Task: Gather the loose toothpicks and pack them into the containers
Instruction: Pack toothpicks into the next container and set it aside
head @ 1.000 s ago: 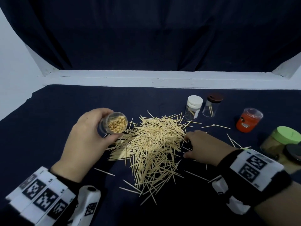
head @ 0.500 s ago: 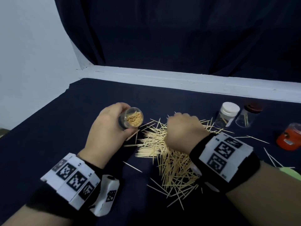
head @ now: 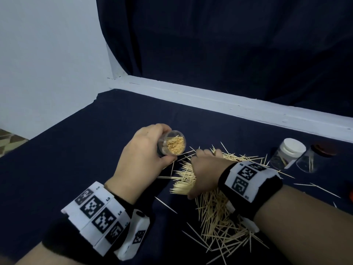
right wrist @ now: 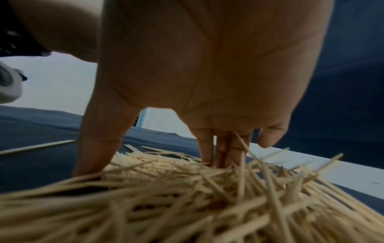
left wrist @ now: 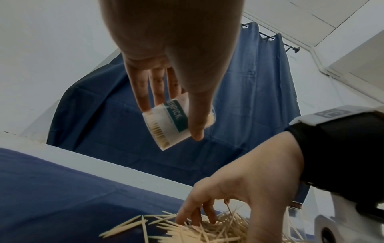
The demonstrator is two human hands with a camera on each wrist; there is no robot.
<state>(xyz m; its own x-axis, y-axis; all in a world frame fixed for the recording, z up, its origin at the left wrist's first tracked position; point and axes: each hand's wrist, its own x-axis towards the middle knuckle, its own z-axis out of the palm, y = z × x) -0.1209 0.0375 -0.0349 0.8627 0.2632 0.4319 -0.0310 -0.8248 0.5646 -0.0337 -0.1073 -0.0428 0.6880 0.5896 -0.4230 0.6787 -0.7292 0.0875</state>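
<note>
- The task looks partly done: the open container (head: 172, 145), held in the left hand (head: 142, 159) just left of the toothpick pile (head: 215, 213), already holds a dense bundle of toothpicks, and I judge there is room for few more.
- The left hand has its fingers and thumb curled round the wall of this container, which is tilted with its mouth toward the pile.
- Much is left: the pile is still large on the dark cloth (head: 86, 159), and single toothpicks lie around it on all sides.
- The right hand (head: 205, 173) is down on the far-left part of the pile, thumb on one side and fingers (right wrist: 207, 148) close together on the other. Whether they already clamp a bunch, I cannot tell.
- Right of the pile and a little beyond it stand a white-lid jar (head: 289, 153) and a dark-lid jar (head: 316, 156), each with only a few toothpicks inside.
- Nothing stands between the pile and the container; the crossed, tangled sticks themselves may hinder a clean grasp.
</note>
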